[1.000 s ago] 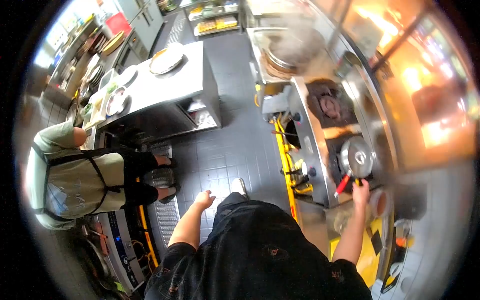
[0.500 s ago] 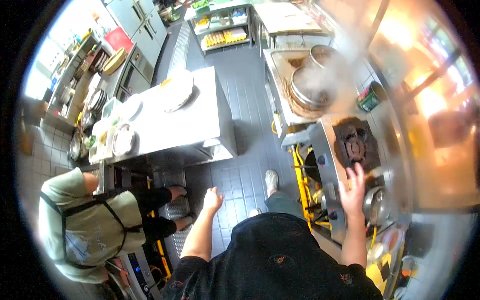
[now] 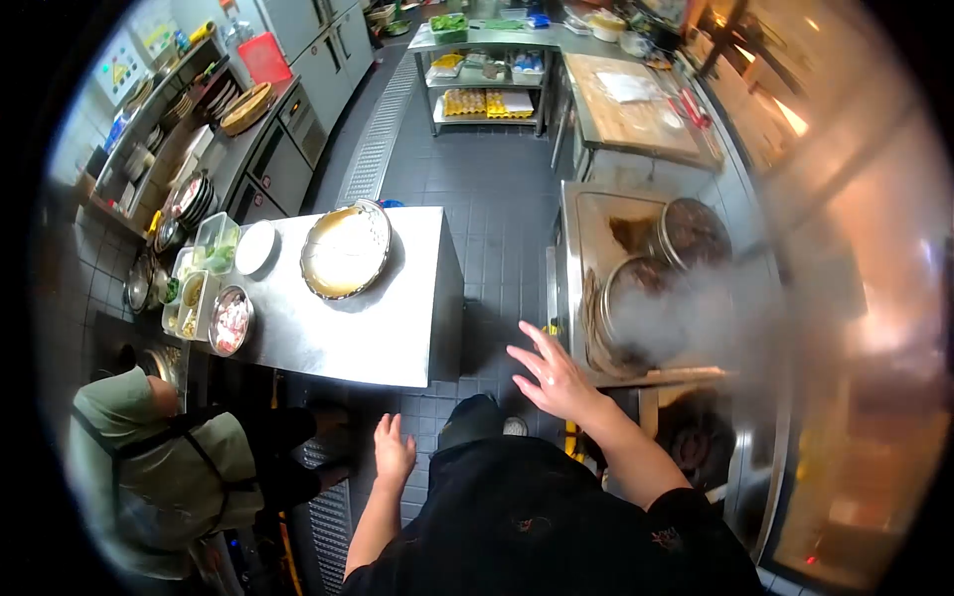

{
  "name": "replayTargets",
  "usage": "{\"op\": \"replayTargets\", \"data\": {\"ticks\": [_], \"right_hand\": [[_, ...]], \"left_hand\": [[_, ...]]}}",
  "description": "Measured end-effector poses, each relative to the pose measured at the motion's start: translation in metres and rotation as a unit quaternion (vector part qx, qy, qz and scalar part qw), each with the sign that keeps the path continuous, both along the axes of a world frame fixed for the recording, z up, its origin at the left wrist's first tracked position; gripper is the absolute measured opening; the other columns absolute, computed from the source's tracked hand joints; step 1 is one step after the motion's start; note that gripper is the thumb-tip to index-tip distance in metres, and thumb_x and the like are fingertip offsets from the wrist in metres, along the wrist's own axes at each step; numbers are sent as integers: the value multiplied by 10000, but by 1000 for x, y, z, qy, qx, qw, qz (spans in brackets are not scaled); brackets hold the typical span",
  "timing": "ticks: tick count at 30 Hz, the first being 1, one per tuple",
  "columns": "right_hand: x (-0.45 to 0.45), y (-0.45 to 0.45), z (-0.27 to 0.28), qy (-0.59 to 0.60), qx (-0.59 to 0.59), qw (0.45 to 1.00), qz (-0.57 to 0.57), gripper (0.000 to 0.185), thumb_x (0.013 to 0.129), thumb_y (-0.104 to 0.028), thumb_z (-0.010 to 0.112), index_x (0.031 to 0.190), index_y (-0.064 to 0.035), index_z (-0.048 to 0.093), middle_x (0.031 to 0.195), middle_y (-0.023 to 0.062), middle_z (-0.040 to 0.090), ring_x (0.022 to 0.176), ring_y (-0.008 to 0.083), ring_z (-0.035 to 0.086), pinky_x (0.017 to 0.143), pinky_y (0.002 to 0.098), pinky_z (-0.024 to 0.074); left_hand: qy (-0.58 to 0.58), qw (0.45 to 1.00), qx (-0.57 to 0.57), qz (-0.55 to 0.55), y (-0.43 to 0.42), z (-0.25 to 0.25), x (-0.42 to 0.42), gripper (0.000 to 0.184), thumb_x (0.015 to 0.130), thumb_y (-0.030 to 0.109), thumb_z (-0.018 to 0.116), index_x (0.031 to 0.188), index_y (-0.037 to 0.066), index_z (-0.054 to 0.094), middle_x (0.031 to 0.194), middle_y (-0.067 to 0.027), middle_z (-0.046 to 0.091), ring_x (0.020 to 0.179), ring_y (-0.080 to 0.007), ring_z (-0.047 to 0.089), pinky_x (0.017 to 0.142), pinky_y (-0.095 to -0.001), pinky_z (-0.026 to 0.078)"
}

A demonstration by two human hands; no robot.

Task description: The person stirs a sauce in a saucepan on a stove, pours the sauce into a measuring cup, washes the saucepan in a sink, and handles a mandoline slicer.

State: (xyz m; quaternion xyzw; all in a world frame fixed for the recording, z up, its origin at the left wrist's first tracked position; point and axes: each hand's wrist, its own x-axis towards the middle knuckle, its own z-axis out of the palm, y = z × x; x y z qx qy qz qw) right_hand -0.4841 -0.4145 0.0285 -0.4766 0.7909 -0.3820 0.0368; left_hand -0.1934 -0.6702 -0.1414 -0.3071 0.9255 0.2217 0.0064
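Observation:
My right hand is in mid-air ahead of my body, fingers spread and holding nothing. It is to the left of the steaming pots, over the gap between the steel table and the range. Low beside my body, my left hand has its fingers stretched out and nothing in it. The near edge of the steel table lies just beyond that hand. On the table stand a large patterned-rim bowl, a white plate and a metal bowl of pinkish-white pieces.
Steam rises from a round pot beside another pot. A dark gas burner lies at right. One person in a pale shirt stands at left. Food containers line the table's left end. A floury wooden board lies ahead.
I have moved forward, so the table and pots appear nearer. My right hand has swung left, from over the stove front to ahead of my body. My left hand stays low.

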Motion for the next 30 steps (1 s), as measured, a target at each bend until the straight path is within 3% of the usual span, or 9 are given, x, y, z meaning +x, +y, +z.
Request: {"op": "replayTargets", "data": {"ticks": [7, 12, 14, 17, 19, 22, 26, 27, 30], "right_hand": [[-161, -110, -34, -15, -33, 997, -65, 440, 842, -152, 769, 1259, -71, 651, 1490, 192, 432, 1168, 388, 610, 1015, 432, 505], [-252, -170, -43, -6, 43, 998, -40, 454, 826, -122, 768, 1249, -15, 644, 1493, 204, 430, 1318, 393, 506, 1048, 431, 482], [-288, -196, -44, -34, 61, 998, -8, 456, 818, -104, 764, 1247, -4, 644, 1505, 219, 416, 1334, 398, 487, 1073, 437, 458], [-338, -241, -41, -59, 123, 990, 23, 462, 825, -109, 755, 1261, -10, 641, 1516, 218, 407, 1367, 397, 447, 1117, 443, 410], [-378, -273, -51, -36, 149, 987, 56, 357, 828, -110, 750, 1159, -8, 666, 1495, 215, 440, 1358, 393, 455, 1115, 446, 413], [-453, -329, -75, 6, 167, 976, 142, 179, 828, -121, 759, 937, -2, 683, 1389, 216, 547, 1288, 390, 519, 1065, 430, 449], [-562, -413, -101, 39, 148, 963, 223, 189, 826, -137, 770, 749, -2, 664, 1265, 218, 639, 1218, 392, 572, 1020, 430, 479], [-596, -433, -109, 37, 173, 955, 236, 209, 881, -198, 712, 808, -2, 712, 1299, 201, 633, 1270, 377, 540, 1058, 430, 454], [-691, -494, -126, 44, 206, 950, 230, 231, 901, -217, 703, 839, 4, 730, 1324, 221, 615, 1278, 396, 531, 1075, 434, 441]], "left_hand": [[98, 988, -29, 117, -57, 31, -116, 492, 870, 73, 666, 1339, -18, 549, 1394, -281, 509, 1290, -455, 479, 1082, -479, 416], [259, 960, -2, 103, -109, 53, -247, 507, 829, 29, 691, 1321, 5, 573, 1369, -235, 547, 1288, -413, 515, 1090, -452, 427], [262, 962, 16, 77, -129, 100, -308, 506, 823, 37, 704, 1315, 17, 588, 1368, -222, 557, 1277, -402, 527, 1085, -449, 437], [301, 953, 11, 28, -160, 131, -381, 514, 824, 22, 698, 1325, 0, 585, 1341, -223, 585, 1230, -388, 578, 1037, -425, 482], [312, 950, 22, 10, -177, 140, -427, 525, 816, 26, 702, 1327, 0, 582, 1326, -223, 593, 1205, -390, 587, 1015, -426, 496], [298, 953, 46, 19, -205, 130, -490, 517, 833, 58, 701, 1331, 7, 572, 1317, -220, 594, 1196, -385, 585, 1010, -430, 497], [250, 962, 33, 103, -254, 91, -579, 510, 846, 90, 697, 1337, 24, 577, 1314, -206, 604, 1177, -382, 594, 988, -426, 508], [241, 961, 36, 134, -267, 77, -602, 511, 856, 112, 692, 1343, 23, 567, 1332, -207, 592, 1190, -385, 585, 1000, -430, 501], [189, 957, 25, 216, -303, 27, -662, 535, 854, 121, 695, 1361, 28, 552, 1354, -206, 578, 1201, -388, 576, 1009, -433, 495]]}}
